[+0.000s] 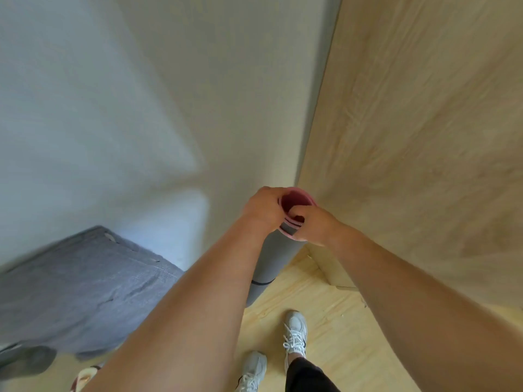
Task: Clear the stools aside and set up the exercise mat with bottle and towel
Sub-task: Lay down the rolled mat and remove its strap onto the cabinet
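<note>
A rolled exercise mat [271, 258], grey outside and pink inside, stands upright in the corner between a pale wall and a wooden cabinet. A dark strap circles its lower part. My left hand [261, 209] grips the top rim from the left. My right hand [311, 224] holds the rim from the right, with fingers hooked inside the pink opening. Both arms reach forward and down to it. No stools, bottle or towel are in view.
A bed with a grey cover [82, 292] lies at the lower left. A tall wooden cabinet panel [418, 142] fills the right side. My white sneakers [294, 335] stand on the light wooden floor [334, 321]. A slipper [85, 377] lies by the bed.
</note>
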The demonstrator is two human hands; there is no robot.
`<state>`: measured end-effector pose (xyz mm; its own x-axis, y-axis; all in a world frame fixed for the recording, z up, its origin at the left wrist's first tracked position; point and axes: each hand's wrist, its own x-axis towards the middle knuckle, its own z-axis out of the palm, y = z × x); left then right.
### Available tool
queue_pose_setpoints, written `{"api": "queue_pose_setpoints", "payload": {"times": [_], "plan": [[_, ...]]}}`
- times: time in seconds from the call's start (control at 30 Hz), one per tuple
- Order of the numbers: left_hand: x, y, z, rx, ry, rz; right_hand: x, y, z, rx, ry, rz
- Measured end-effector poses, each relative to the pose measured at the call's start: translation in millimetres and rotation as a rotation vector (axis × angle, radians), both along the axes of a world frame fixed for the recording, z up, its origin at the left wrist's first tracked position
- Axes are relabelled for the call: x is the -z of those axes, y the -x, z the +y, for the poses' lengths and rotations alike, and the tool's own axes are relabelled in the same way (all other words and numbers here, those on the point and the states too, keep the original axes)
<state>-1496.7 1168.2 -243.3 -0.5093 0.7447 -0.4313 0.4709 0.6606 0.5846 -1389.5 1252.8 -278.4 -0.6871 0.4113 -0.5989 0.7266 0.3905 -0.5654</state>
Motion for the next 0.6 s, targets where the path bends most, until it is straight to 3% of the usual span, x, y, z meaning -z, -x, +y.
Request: {"api": "queue_pose_setpoints", "payload": {"times": [0.17, 0.37, 0.6], "plan": [[8.8, -15.9, -36.7, 0.168, 0.123, -0.070, 6.0, -29.5, -58.7, -0.027, -0.195, -0.057], [2.4, -39.0, -80.5, 0.461, 0.202, 0.244, -10.0, -59.8, -108.5, 0.033, -0.279, -0.098], [-28.0, -80.8, -89.8, 0.782, 0.216, 0.291, -51.4, -119.5, -151.2, 0.113, -0.301, -0.181]]}}
